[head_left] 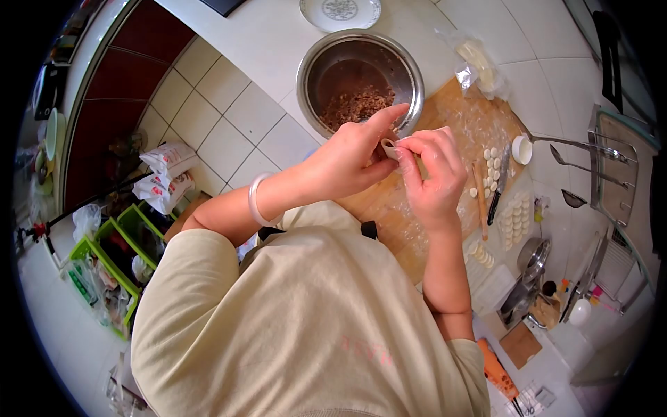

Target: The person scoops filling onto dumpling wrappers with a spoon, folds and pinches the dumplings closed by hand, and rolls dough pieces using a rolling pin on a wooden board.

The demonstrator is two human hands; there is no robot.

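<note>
Pinching dough wrapper [390, 150]: left hand [353, 158], right hand [435, 170] | steel bowl [418, 87] (partly hidden) | knife [497, 191] beside rolling pin [481, 201]

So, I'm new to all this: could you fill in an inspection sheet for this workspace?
Surface: wooden board, its top smeared with white.
Job's things: a dough piece; a metal bowl holding brown filling; small dough lumps on the board; rows of dumplings beyond it.
Clutter: rolling pin and knife beside the lumps; plastic bag at the board's far edge.
Hands: left hand and right hand meet at the dough piece.
Cables: nothing seen that is clearly one.
Surroundings: tiled floor, green baskets, a hanging ladle.
</note>
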